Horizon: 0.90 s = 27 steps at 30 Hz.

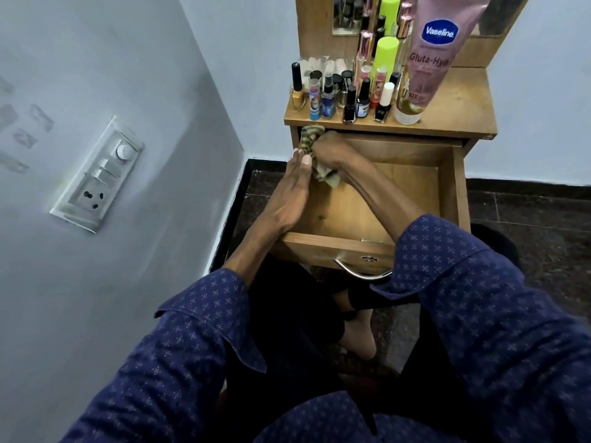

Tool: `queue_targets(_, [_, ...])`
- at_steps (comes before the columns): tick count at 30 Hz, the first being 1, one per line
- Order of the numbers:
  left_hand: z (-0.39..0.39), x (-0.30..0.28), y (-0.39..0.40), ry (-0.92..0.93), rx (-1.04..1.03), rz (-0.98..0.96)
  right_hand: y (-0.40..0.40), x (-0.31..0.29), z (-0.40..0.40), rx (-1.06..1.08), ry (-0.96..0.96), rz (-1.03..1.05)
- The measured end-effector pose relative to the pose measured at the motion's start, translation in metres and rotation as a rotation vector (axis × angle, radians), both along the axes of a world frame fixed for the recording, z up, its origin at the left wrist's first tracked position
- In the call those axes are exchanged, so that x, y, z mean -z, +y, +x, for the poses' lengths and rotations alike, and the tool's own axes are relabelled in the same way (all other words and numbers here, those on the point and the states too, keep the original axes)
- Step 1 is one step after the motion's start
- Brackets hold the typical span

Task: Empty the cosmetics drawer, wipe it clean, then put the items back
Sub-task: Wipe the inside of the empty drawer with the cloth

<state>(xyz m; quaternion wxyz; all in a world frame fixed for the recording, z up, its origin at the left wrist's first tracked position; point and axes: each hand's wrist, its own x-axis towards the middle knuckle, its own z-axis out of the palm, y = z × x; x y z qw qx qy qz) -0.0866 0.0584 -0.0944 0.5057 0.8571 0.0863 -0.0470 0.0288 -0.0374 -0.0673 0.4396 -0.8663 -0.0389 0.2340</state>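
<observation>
The drawer point(447, 187) stands pulled well out from under the desk point(460, 113), its wooden floor bare; I judge it rigid and fairly heavy, running on its slides, best steadied at a side wall or by the curved metal handle point(361, 272) on the front panel. On the desk top the cosmetics stand crowded: a large pink Vaseline tube point(438, 49), upright and soft-walled by the look, likely to tip if knocked, then a row of small nail-polish bottles point(350, 103), which I take for glass, light, slick and breakable, best pinched at the cap or body one at a time. The striped cloth point(311, 142) is limp and light, bunched at the drawer's back-left corner, just under the desk edge. My right hand point(329, 148) reaches across with its fingers closed around the cloth, pressing it toward the corner; loose ends trail out below the fist. My left hand point(294, 187) lies flat along the left wall, fingers point(305, 160) extended and together, tips touching the cloth's edge, holding nothing. I judge the wiping step under way.
</observation>
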Motion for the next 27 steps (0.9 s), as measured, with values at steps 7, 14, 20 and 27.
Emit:
queue_targets(7, [-0.001, -0.003, 0.0, 0.007, -0.051, -0.048, 0.004, 0.025, -0.008, -0.168, 0.01, -0.044])
queue_targets(14, [0.0, -0.002, 0.0, -0.007, -0.029, -0.07, 0.0, 0.008, -0.005, -0.045, -0.029, 0.066])
queue_targets(20, [-0.001, -0.002, 0.002, -0.007, -0.027, -0.085, -0.001, 0.011, -0.004, -0.081, 0.055, 0.064])
queue_targets(27, [0.002, 0.0, 0.002, -0.004, -0.047, -0.066, 0.005, 0.029, -0.008, -0.058, -0.03, 0.034])
